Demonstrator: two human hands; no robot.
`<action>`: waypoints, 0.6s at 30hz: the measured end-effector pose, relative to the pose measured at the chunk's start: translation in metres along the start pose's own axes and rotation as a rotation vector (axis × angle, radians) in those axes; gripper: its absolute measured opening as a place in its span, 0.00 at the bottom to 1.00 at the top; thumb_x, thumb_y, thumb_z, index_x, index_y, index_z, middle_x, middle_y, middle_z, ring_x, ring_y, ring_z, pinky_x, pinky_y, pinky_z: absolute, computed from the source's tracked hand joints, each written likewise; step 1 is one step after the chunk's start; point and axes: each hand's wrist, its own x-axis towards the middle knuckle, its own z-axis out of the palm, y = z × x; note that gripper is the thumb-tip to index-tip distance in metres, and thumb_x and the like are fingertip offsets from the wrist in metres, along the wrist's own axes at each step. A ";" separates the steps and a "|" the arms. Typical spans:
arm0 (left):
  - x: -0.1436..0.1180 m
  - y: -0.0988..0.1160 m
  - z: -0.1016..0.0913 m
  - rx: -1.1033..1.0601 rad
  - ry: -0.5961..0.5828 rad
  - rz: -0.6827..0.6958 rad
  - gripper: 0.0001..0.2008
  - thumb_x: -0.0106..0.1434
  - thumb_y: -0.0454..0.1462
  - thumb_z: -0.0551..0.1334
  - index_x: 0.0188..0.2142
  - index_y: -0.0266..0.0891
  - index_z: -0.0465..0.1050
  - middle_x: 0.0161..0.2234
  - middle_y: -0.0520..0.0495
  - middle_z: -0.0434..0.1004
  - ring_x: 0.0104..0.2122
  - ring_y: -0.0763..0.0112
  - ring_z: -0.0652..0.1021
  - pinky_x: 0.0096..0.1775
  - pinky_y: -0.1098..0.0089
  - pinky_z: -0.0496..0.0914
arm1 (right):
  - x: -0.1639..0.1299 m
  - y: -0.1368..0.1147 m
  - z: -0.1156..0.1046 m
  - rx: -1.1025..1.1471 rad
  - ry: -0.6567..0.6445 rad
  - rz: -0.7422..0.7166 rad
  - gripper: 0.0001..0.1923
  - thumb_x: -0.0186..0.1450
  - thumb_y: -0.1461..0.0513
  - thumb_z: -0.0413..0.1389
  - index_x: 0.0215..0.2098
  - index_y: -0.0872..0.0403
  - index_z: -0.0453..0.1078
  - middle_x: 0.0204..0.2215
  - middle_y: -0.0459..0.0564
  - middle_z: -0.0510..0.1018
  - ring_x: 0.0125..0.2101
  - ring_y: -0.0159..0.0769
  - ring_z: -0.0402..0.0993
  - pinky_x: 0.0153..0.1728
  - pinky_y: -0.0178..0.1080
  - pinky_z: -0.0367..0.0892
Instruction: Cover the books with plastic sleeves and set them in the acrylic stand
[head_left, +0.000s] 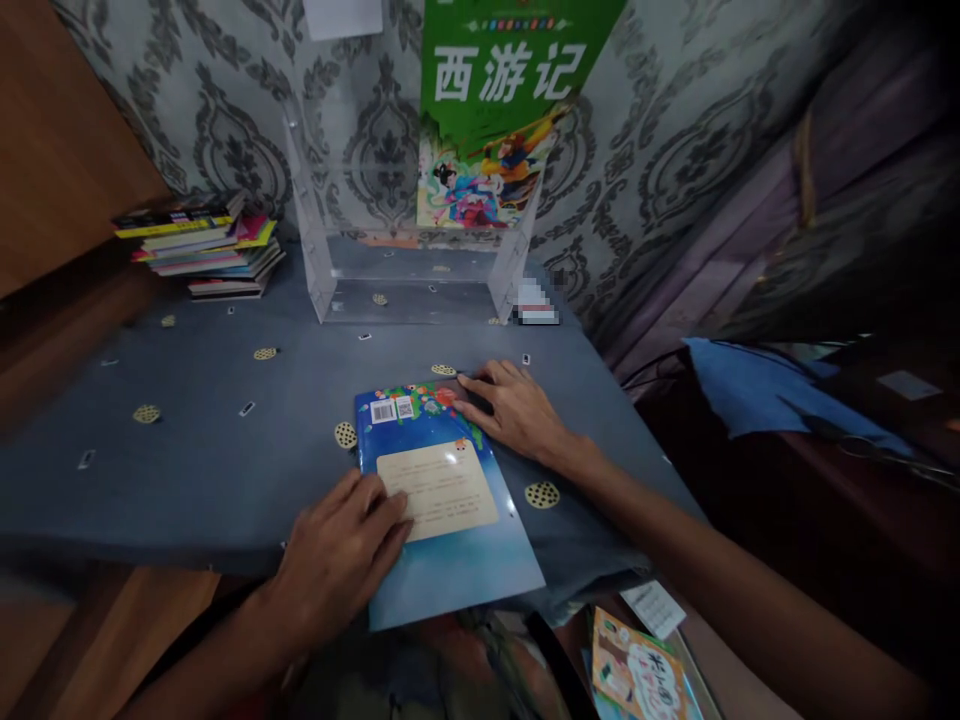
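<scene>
Your left hand point(337, 540) holds the blue book point(454, 505) overhanging the desk's point(202, 430) front edge, your right hand point(519, 412) touches its far-right corner, grip unclear, and a clear rack point(316, 270) blocks the back edge beside stacked books point(214, 245)

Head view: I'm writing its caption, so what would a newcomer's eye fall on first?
Probably the bright green book, upright before the patterned wall, at the right of the clear stand. Next, the glossy blue book at the near edge of the table, with the left hand on its left side and the right hand at its far right corner.
</scene>
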 end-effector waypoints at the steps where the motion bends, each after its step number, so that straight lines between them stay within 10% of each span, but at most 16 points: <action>1: 0.003 -0.004 0.002 -0.005 -0.016 0.000 0.12 0.73 0.37 0.53 0.46 0.37 0.74 0.38 0.42 0.78 0.36 0.58 0.79 0.34 0.57 0.79 | -0.001 0.001 0.003 0.022 0.018 0.001 0.27 0.74 0.46 0.47 0.57 0.54 0.75 0.44 0.59 0.75 0.46 0.48 0.70 0.47 0.48 0.65; 8: 0.033 -0.053 0.030 -0.091 -0.171 0.003 0.22 0.74 0.44 0.53 0.63 0.40 0.66 0.66 0.35 0.64 0.65 0.52 0.66 0.62 0.48 0.65 | -0.002 0.005 0.007 0.109 0.053 -0.005 0.26 0.75 0.48 0.46 0.56 0.54 0.75 0.45 0.58 0.75 0.46 0.48 0.70 0.48 0.48 0.66; 18: 0.101 -0.075 0.059 -0.167 -0.309 0.075 0.23 0.76 0.42 0.46 0.67 0.43 0.61 0.70 0.42 0.58 0.69 0.59 0.59 0.66 0.51 0.58 | -0.001 0.014 0.004 0.104 0.038 -0.085 0.22 0.75 0.52 0.47 0.56 0.55 0.74 0.43 0.58 0.74 0.44 0.46 0.66 0.45 0.45 0.62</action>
